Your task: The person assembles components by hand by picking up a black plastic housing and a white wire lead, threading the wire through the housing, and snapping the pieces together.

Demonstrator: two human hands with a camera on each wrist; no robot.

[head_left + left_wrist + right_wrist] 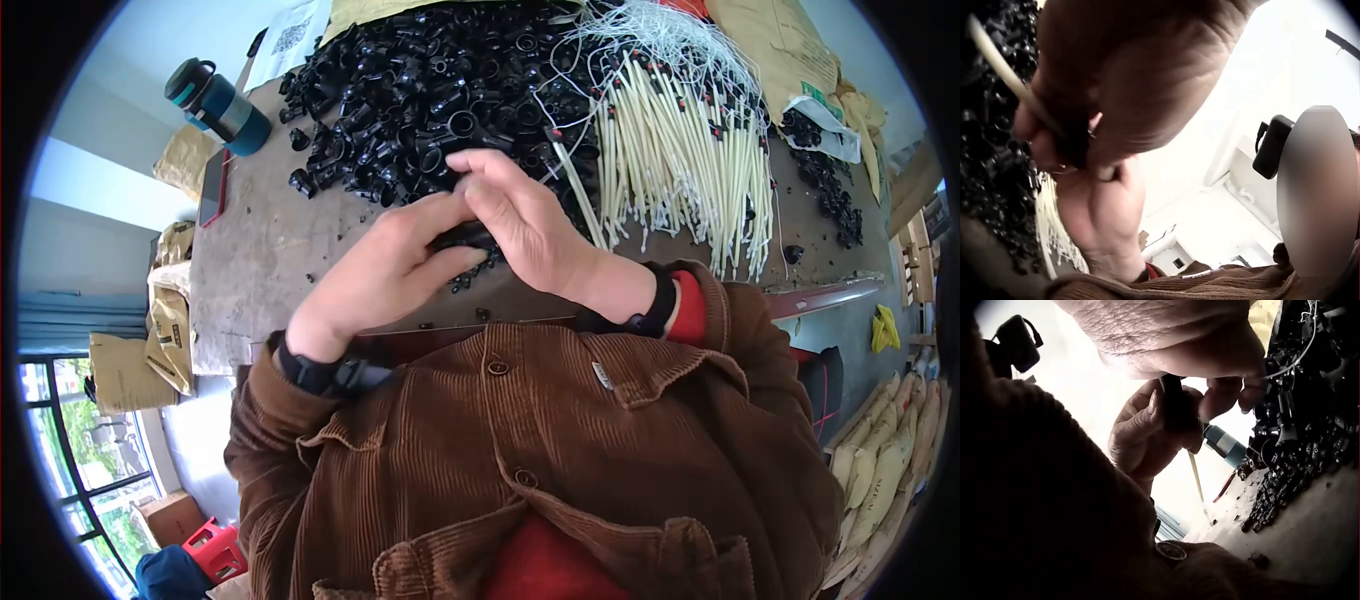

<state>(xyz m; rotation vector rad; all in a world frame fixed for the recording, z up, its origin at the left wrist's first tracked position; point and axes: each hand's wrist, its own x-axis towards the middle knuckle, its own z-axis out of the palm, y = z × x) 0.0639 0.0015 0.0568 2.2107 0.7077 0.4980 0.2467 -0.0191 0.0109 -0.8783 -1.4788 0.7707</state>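
Observation:
In front of the jacket, in the head view, the left hand (385, 260) and right hand (530, 220) meet, the right fingers lying over the left. A dark part (1179, 409) sits between them in the right wrist view; the left hand (1138, 434) pinches it with thumb and fingers. Above it, the right hand (1179, 337) bends its fingers around its upper end, partly hidden. A thin cream rod (1195, 475) extends below the part. In the left wrist view the rod (1004, 69) juts past the left hand (1141, 75), and the right hand (1100, 206) is beneath.
Black fittings (400, 110) are heaped on the table (250, 270). Cream rods with white cords (685, 160) lie to their right. A blue bottle (225, 110) and a red-edged phone (213, 188) are at the left. Stacked sacks (880, 470) stand at lower right.

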